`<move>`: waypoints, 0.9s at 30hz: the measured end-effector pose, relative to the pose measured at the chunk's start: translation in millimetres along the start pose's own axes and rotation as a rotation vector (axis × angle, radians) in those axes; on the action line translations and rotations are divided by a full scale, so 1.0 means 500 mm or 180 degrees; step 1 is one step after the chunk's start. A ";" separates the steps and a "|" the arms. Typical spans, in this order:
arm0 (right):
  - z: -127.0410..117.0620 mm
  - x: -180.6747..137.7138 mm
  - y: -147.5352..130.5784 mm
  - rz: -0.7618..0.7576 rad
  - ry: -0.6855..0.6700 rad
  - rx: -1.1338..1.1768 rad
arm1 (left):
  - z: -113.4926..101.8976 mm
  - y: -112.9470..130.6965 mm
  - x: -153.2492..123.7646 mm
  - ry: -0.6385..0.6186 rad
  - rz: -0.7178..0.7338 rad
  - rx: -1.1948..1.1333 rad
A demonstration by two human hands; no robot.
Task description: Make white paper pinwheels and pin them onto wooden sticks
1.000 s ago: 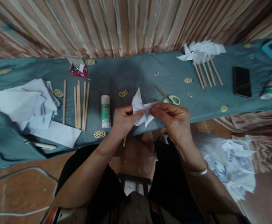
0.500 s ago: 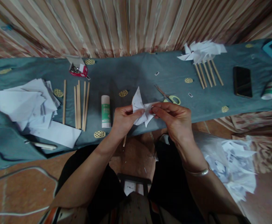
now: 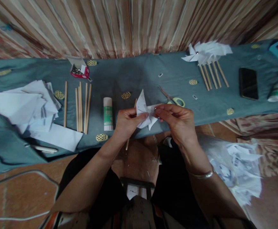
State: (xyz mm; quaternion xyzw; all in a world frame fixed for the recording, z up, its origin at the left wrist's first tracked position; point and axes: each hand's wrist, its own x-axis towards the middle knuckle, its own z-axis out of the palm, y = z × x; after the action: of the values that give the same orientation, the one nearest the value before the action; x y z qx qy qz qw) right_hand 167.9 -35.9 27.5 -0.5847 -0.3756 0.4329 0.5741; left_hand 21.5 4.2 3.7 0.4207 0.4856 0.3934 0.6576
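My left hand (image 3: 126,124) pinches a white paper pinwheel (image 3: 142,103) between thumb and fingers. A thin wooden stick (image 3: 127,144) runs behind the pinwheel and under that hand, its lower end showing below. My right hand (image 3: 179,119) is closed at the pinwheel's right side, its thumb and forefinger pinching a tiny shiny thumbtack (image 3: 155,109), mostly covered by the fingertips. Just beyond the right hand lie scissors (image 3: 178,101) with light green handles. A green and white glue stick (image 3: 108,114) stands left of my left hand.
Wooden sticks (image 3: 80,108) and a stack of white paper (image 3: 29,101) lie left. An open red box (image 3: 80,73) holds metal tacks. At right are several pinwheels on sticks (image 3: 210,54), a phone (image 3: 248,83) and another glue stick (image 3: 276,92). A plastic bag (image 3: 236,171) of paper sits below.
The pinwheel has shifted very slightly right in my left hand, and the stick's upper end now shows beside it. My right fingers stay pinched near its middle.
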 end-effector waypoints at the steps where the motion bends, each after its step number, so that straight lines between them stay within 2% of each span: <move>1: 0.000 0.000 0.000 -0.0005 -0.0008 -0.0015 | 0.000 0.000 0.000 0.0008 -0.0003 -0.0006; 27: -0.012 0.004 -0.002 -0.0167 -0.0090 -0.0375 | 0.000 0.001 0.001 -0.0038 -0.0043 -0.0071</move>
State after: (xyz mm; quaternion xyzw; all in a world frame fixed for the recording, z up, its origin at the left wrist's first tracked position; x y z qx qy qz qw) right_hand 174.3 -36.3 28.0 -0.6014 -0.4237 0.4030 0.5444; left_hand 21.7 4.6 3.8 0.4123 0.4801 0.3919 0.6678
